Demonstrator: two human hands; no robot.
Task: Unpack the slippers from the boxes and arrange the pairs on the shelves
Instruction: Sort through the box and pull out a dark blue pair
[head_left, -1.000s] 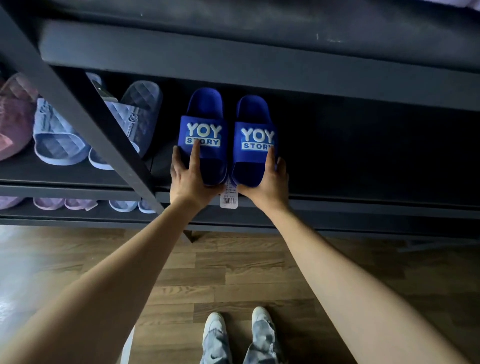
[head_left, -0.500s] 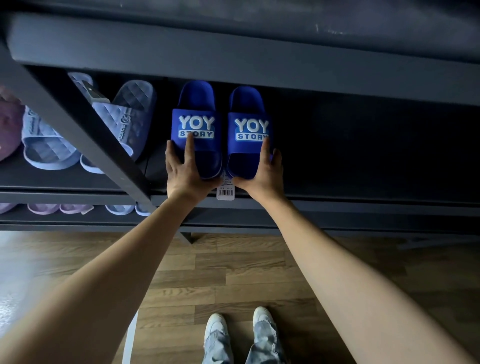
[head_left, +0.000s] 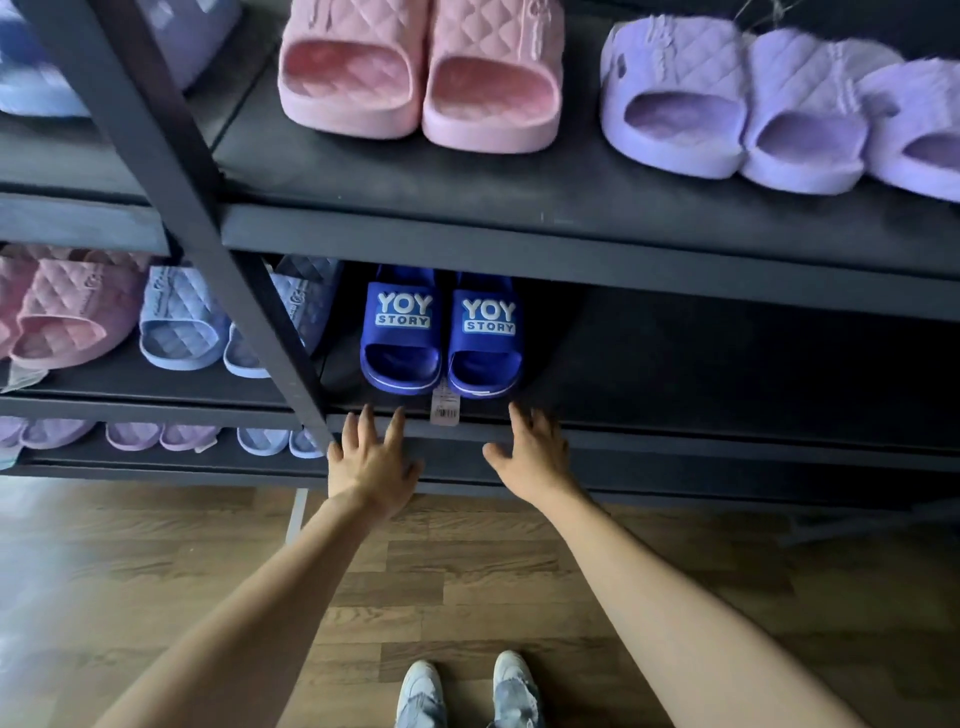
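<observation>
A pair of dark blue slippers (head_left: 441, 338) marked "YOY STORY" stands side by side on the middle shelf (head_left: 675, 415) of a black rack, a white price tag (head_left: 445, 410) hanging between them over the shelf edge. My left hand (head_left: 371, 457) hovers just below the left slipper with fingers spread and holds nothing. My right hand (head_left: 530, 452) is below the right slipper, fingers also spread and empty. Neither hand touches the slippers.
The upper shelf (head_left: 519, 208) carries pink quilted slippers (head_left: 421, 73) and lilac ones (head_left: 753, 109). Left of the slanted black post (head_left: 208, 234) sit pink slippers (head_left: 62, 312) and pale blue slippers (head_left: 182, 322), with more pairs on the bottom shelf (head_left: 156, 436). Wooden floor (head_left: 467, 571) and my shoes (head_left: 467, 691) lie below.
Both hands let go of the blue slippers and pulled back off the shelf. The view tilted up, bringing the upper shelf with pink and lilac slippers into sight.
</observation>
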